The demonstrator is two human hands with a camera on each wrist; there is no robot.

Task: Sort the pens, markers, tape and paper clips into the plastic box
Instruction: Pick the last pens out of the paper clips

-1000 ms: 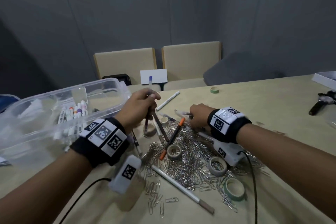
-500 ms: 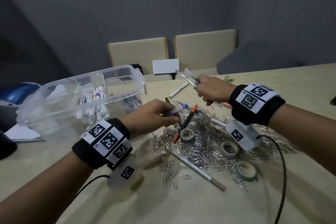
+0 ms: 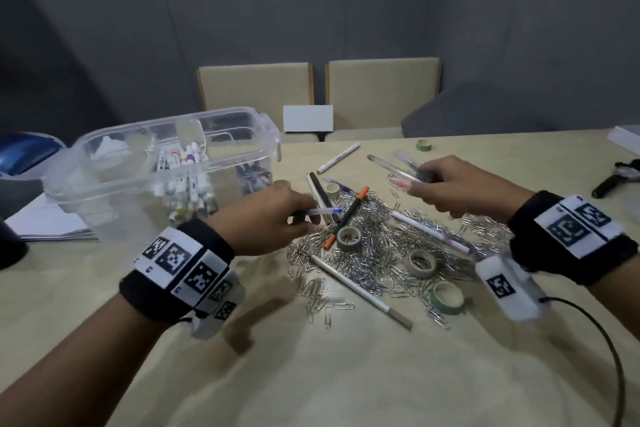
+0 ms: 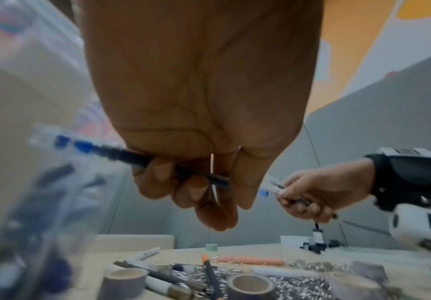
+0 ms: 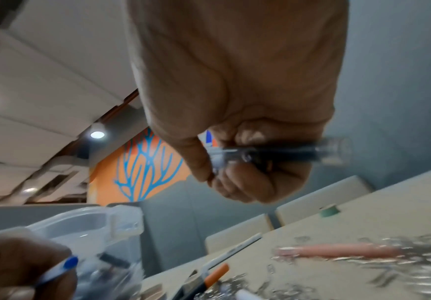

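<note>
My left hand (image 3: 277, 218) holds a blue-capped pen (image 3: 323, 211) just right of the clear plastic box (image 3: 104, 180), a little above the table; the same blue-capped pen (image 4: 122, 155) runs across its curled fingers in the left wrist view. My right hand (image 3: 450, 191) grips a few clear pens (image 3: 398, 166) above the paper clip pile (image 3: 381, 246); the clear pens (image 5: 273, 152) lie in its fist. The box holds several markers (image 3: 183, 163). An orange-tipped pen (image 3: 348, 215), white pens (image 3: 360, 291) and tape rolls (image 3: 420, 262) lie among the clips.
A white marker (image 3: 337, 158) and a green tape roll (image 3: 423, 145) lie farther back on the table. Two chairs (image 3: 311, 94) stand behind it. Papers (image 3: 48, 222) lie left of the box, and a black tool (image 3: 616, 177) lies at the far right.
My right hand lifted off the pile with clear pens and moved right. My left hand lowered its pens, kept only the blue-capped one, and hovers by the box.
</note>
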